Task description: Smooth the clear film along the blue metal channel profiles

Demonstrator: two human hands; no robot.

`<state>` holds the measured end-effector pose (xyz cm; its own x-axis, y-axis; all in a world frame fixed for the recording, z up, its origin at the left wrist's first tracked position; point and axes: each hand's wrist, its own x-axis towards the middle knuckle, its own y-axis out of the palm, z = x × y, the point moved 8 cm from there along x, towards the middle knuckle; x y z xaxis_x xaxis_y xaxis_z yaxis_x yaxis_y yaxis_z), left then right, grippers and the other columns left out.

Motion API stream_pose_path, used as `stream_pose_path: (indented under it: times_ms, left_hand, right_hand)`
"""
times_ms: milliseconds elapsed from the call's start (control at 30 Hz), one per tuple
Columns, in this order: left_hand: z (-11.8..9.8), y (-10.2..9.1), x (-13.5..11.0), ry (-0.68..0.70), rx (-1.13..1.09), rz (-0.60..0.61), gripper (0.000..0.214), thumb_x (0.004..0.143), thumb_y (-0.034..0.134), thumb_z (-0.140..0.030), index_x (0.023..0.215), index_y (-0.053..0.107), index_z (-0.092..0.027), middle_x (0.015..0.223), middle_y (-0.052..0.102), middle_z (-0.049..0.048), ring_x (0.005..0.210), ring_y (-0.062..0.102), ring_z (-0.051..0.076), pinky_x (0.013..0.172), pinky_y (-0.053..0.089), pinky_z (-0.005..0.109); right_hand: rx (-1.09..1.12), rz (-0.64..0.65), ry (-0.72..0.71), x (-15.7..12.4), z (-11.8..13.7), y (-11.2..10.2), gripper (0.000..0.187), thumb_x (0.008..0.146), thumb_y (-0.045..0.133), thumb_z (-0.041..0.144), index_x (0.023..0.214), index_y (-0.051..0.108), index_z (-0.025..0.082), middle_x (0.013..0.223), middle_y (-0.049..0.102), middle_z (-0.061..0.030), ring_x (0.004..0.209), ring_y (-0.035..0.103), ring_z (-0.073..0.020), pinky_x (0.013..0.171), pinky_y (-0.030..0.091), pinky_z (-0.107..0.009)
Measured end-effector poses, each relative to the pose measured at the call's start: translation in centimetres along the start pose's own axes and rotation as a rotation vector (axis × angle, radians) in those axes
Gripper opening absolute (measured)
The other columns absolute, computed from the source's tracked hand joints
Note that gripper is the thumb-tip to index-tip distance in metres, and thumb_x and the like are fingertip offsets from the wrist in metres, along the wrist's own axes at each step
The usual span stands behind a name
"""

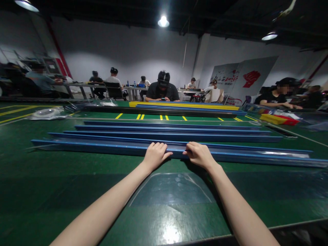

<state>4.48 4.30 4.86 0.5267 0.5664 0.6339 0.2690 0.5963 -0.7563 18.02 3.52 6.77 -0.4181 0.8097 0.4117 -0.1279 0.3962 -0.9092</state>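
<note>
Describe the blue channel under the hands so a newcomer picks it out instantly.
Start at the big green table. Running crosswise on it is a long blue channel, with the left hand and right hand a little apart, both curled over its near edge. Unlike the blue lengths farther back, which no hand touches, it lies nearest the wearer.

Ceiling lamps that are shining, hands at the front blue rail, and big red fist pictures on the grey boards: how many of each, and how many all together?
Shining ceiling lamps: 3
Hands at the front blue rail, left hand and right hand: 2
Red fist picture: 1
Total: 6
</note>
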Motion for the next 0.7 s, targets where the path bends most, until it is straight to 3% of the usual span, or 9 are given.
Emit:
stream_pose_path:
  times_ms: [400,700]
  left_hand:
    - [0.2,0.2,0.0,-0.014,-0.040,0.002,0.037,0.084,0.037,-0.049,0.082,0.053,-0.015,0.076,0.061,0.0050,0.073,0.054,0.017,0.064,0.030,0.029]
    - [0.1,0.2,0.0,-0.031,-0.025,0.015,0.037,0.084,0.037,-0.049,0.080,0.053,-0.016,0.076,0.061,0.0051,0.072,0.053,0.017,0.064,0.030,0.029]
  right_hand:
    - [0.014,0.041,0.135,-1.4,-3.0,-0.5,0.020,0.077,0.046,0.034,0.066,0.051,0.019,0.071,0.057,-0.0022,0.063,0.049,-0.0129,0.053,0.025,-0.023]
    - [0.026,0.002,0.071,-1.1,-1.6,-0.1,0.022,0.081,0.041,0.036,0.075,0.052,0.018,0.078,0.058,-0.0037,0.073,0.051,-0.0148,0.062,0.031,-0.023]
